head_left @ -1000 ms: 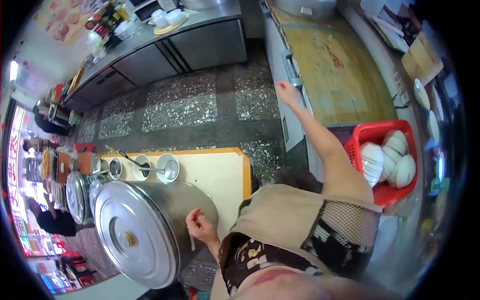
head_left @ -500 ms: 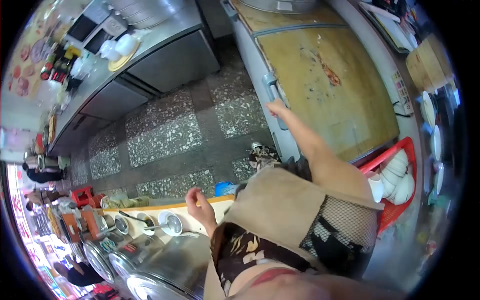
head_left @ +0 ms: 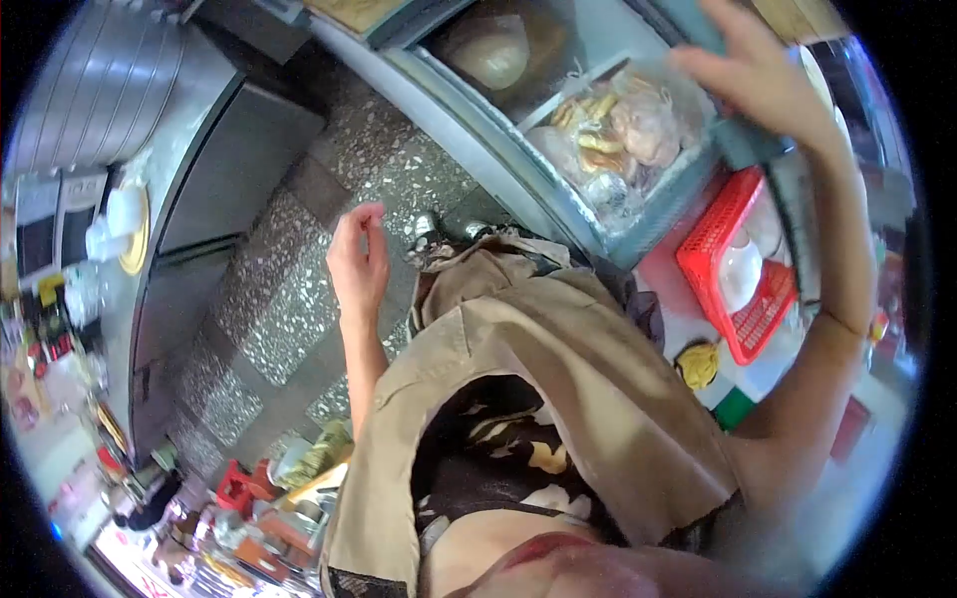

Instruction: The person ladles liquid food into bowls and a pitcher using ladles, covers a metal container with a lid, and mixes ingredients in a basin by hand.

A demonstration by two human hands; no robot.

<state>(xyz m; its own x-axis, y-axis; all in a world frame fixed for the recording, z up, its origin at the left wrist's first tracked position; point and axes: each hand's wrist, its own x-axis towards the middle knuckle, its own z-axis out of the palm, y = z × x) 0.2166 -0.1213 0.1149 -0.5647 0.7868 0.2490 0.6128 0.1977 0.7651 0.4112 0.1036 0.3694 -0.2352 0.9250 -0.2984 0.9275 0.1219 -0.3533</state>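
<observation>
A chest freezer (head_left: 558, 214) stands open in front of me. Inside it lie clear plastic bags of frozen food (head_left: 638, 135), some pale pink and some yellowish, and farther back a round pale bagged bundle (head_left: 490, 55). My right hand (head_left: 768, 85) is up at the freezer's raised lid (head_left: 666, 22), palm toward it and fingers apart; whether it presses on the lid I cannot tell. Over the floor, away from the freezer, hangs my left hand (head_left: 357, 261) with loosely bent fingers and nothing held.
A red plastic basket (head_left: 713, 259) with white bowls (head_left: 740, 277) stands right of the freezer. A yellow crumpled cloth (head_left: 697, 365) lies below it. Along the left runs a steel counter (head_left: 204, 189). Speckled floor (head_left: 274, 329) lies between. People are far off at lower left.
The freezer lid, shut before with my right hand at its handle, is now raised and the contents show. My right hand has gone up and to the right. My view has turned.
</observation>
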